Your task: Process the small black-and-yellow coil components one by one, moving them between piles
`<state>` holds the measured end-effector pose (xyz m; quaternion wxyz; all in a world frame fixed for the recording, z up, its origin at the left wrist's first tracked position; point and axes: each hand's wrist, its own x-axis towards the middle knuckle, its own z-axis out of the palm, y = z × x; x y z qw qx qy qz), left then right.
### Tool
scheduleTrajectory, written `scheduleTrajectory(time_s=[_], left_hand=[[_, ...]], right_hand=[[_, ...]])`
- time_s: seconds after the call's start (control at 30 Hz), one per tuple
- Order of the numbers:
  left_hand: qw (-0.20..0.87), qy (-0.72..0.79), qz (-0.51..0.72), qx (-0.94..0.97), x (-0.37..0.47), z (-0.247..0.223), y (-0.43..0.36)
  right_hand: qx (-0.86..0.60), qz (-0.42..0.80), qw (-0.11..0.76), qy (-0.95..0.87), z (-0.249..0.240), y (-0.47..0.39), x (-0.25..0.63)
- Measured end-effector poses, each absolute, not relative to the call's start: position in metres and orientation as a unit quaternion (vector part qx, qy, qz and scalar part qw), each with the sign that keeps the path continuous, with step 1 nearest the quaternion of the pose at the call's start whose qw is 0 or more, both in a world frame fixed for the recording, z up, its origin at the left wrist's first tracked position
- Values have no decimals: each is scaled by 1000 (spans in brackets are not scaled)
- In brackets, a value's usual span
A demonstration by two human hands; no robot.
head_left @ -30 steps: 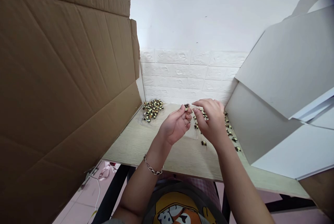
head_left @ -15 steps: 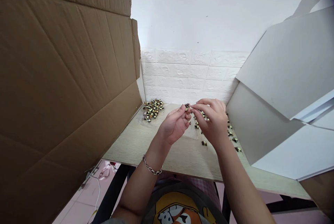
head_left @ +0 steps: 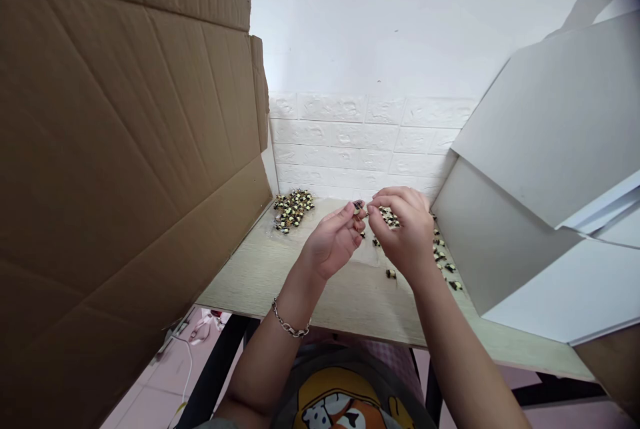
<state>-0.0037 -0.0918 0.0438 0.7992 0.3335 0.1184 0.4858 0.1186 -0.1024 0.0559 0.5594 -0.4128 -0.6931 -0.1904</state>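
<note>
My left hand (head_left: 334,240) pinches a small black-and-yellow wired component (head_left: 358,207) between thumb and fingers, palm turned up, above the middle of the table. Just to its right is my right hand (head_left: 404,229), thumb and index finger brought together near the component. Whatever lies between those right fingertips is too small to make out. Under and beyond the right hand are several similar components (head_left: 390,217), partly covered by it. A single component (head_left: 391,274) lies closer to the table's front edge.
A heap of like components (head_left: 294,209) sits at the back left of the pale wooden table (head_left: 280,282). More are scattered along the right side (head_left: 451,268). Tall cardboard (head_left: 125,149) walls off the left, white panels (head_left: 550,149) the right, and a white brick-pattern wall (head_left: 345,139) the back.
My right fingertips have drawn slightly away from the component in my left hand, and the right fingers have curled a little more. My left hand keeps its pinch, almost unmoved.
</note>
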Motion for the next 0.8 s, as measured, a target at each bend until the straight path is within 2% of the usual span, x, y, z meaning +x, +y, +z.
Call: scheduleTrajectory(time_s=[0.4, 0.63, 0.8], left_hand=[[806, 116, 461, 353, -6, 39, -93], [769, 138, 467, 414, -11, 38, -91], [782, 138, 445, 414, -13, 39, -90]], right_hand=[[-447, -141, 516, -717, 66, -105, 123], [-413, -48, 515, -750, 69, -103, 129], [-387, 7, 520, -761, 69, -99, 133]])
